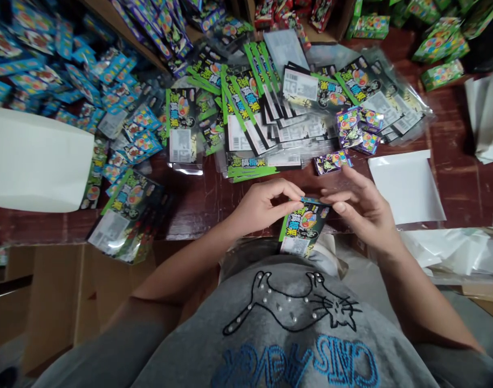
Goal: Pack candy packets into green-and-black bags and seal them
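Note:
A black and green printed plastic bag point(305, 226) hangs at the table's front edge, close to my body. My left hand point(266, 205) is closed, thumb and index finger pinching the bag's upper left corner. At the bag's upper right corner my right hand point(363, 210) has its thumb and fingertips on the edge, with one finger lifted. Between the hands a narrow blue strip point(311, 200) shows at the bag's top, perhaps a small box; most of it is hidden. A purple candy box point(332, 161) lies just beyond my right fingers.
Overlapping printed bags point(246, 118) cover the table's middle, with more purple boxes point(349, 128) beside them. Blue boxes point(84, 70) are heaped at left near a white tray point(36, 159). Green boxes point(443, 40) lie back right. A white open carton point(406, 186) is at right.

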`<action>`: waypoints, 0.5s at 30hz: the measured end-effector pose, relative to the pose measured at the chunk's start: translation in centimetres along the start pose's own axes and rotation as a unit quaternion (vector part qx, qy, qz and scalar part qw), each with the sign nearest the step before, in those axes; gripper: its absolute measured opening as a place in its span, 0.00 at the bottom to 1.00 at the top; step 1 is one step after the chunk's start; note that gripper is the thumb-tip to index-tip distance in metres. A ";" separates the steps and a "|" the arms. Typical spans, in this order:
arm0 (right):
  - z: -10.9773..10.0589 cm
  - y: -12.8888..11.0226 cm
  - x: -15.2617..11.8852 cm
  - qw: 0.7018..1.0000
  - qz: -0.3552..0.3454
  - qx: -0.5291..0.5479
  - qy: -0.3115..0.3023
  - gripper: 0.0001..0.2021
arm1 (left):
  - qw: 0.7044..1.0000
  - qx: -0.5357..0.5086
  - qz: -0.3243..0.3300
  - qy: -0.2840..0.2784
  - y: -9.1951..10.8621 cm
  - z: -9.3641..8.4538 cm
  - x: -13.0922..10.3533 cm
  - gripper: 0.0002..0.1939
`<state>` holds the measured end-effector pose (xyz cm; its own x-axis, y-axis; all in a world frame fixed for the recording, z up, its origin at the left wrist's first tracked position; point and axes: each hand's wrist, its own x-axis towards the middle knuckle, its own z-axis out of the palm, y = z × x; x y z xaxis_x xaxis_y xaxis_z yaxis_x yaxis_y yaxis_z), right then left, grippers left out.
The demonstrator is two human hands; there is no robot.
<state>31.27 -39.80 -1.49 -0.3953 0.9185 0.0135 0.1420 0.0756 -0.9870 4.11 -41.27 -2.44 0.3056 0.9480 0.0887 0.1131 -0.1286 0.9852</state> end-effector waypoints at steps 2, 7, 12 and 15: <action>-1.4 -1.4 0.6 0.998 -0.021 -0.051 -0.017 0.22 | 1.000 0.015 0.009 0.002 0.1 0.2 0.1 0.03; -2.6 -5.3 4.2 0.946 -0.037 -0.242 -0.212 0.13 | 0.999 0.035 0.001 -0.002 0.6 0.6 0.4 0.05; -0.8 -5.6 6.1 0.898 -0.013 -0.373 -0.231 0.08 | 1.000 0.030 -0.004 -0.006 1.0 0.5 0.3 0.04; -0.5 -4.8 5.6 0.912 -0.047 -0.363 -0.183 0.13 | 1.000 0.013 -0.006 0.012 0.8 0.4 0.0 0.03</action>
<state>28.79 -34.81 3.41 -0.6946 0.7134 -0.0927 0.6030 0.5072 -0.6157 4.57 -41.46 -1.72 0.2810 0.9563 0.0802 0.1405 -0.1237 0.9823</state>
